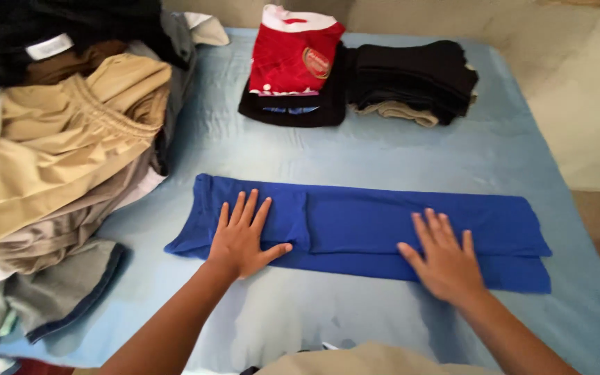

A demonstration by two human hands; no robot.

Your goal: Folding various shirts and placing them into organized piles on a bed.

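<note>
A blue garment (362, 222), folded into a long narrow strip, lies across the light blue bed sheet (355, 156). My left hand (241, 236) rests flat on its left part, fingers spread. Flat on the right part of the strip lies my right hand (442, 257), fingers apart and pointing away from me. Neither hand grips the cloth; both press on top of it.
A heap of unfolded clothes (64, 139), beige, grey, white and black, fills the left side. At the back stand two folded stacks: a red shirt on dark items (293, 62) and black garments (411, 80). The bed's right edge drops to a pale floor (585, 104).
</note>
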